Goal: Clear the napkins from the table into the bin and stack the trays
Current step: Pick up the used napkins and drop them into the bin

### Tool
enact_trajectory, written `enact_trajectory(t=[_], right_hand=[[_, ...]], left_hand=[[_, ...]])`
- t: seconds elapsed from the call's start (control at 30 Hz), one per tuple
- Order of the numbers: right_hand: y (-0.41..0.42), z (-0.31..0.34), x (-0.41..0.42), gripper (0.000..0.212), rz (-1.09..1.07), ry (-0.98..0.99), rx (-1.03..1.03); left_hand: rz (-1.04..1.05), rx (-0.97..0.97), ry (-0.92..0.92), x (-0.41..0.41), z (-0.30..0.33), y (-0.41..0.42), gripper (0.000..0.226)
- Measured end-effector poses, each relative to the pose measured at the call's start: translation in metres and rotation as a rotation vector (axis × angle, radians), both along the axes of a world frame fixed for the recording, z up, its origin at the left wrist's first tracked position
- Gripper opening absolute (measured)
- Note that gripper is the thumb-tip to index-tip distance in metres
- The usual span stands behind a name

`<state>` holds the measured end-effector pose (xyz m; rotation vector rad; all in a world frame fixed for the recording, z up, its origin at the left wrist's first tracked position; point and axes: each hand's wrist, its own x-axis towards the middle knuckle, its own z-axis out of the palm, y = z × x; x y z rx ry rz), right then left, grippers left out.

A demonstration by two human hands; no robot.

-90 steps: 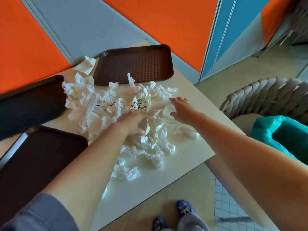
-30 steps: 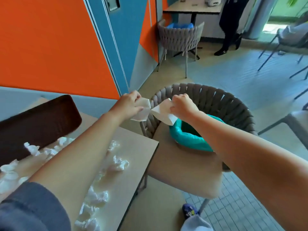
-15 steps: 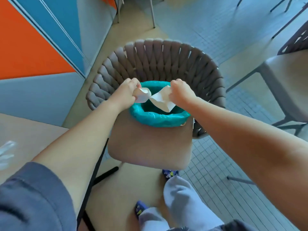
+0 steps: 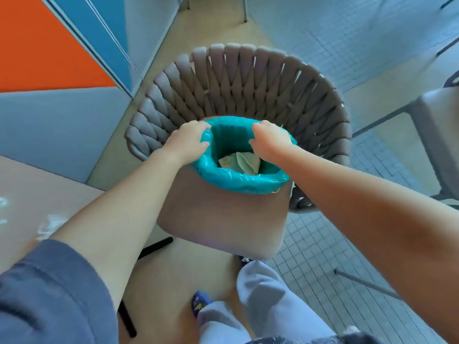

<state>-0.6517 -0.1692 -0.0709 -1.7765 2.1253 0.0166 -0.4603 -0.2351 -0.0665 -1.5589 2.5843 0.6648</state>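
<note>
A small bin with a teal liner stands on the seat of a woven grey chair. Two crumpled white napkins lie at the bottom of the bin. My left hand hovers over the bin's left rim, fingers loose and holding nothing. My right hand hangs over the right side of the opening, fingers pointing down, also empty. The corner of the beige table shows at the left with a few blurred napkins on it. No tray is in view.
The chair's brown seat juts toward me. My legs and patterned shoes are below it. Another grey chair stands at the right edge. The orange and blue wall runs along the left. Tiled floor lies to the right.
Both hands carried napkins from the table to the bin. They have now let go, and the napkins lie inside the bin. My view has tilted down onto it.
</note>
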Motion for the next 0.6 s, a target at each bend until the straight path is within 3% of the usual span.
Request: enact_trajectory(t=[0.27, 0.6], right_hand=[[-0.018, 0.037, 0.094, 0.03, 0.218, -0.054, -0.107], [-0.002, 0.065, 0.254, 0.024, 0.587, -0.151, -0.107]], left_hand=[[0.152, -0.175, 0.041, 0.074, 0.044, 0.03, 0.029], [0.513, -0.238, -0.016, 0.245, 0.088, 0.112, 0.025]])
